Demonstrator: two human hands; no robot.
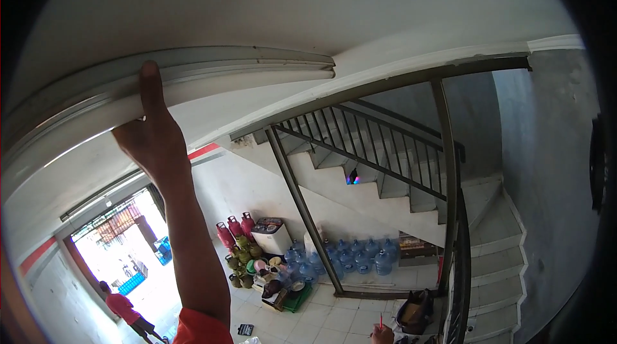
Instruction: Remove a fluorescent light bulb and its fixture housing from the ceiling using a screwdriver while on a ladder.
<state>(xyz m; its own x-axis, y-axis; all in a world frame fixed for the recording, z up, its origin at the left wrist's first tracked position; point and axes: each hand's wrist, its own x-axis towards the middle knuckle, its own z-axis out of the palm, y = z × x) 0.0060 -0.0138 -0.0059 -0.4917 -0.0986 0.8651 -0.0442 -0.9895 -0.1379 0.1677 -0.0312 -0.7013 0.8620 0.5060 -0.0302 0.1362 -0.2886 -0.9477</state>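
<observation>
A long white strip [244,80] with a ridged profile, like a ceiling moulding, runs along the pale ceiling from the left rim. Its free end stops near the middle of the view. My left hand [151,144] is raised at the end of a red-sleeved arm and grips this strip. The thumb presses upright on its near face, while the other fingers are largely hidden behind it. Low at the bottom edge, my right hand [382,335], partly cut off, is closed round a thin red pencil-like stick [381,320] that points upward.
Below right, a staircase [379,180] with a dark metal railing [379,148] stands behind a brown frame [295,209]. Blue water bottles [360,260], gas cylinders [234,231] and a dark bag [414,312] are on the tiled floor. A person in red [122,305] stands near the bright doorway.
</observation>
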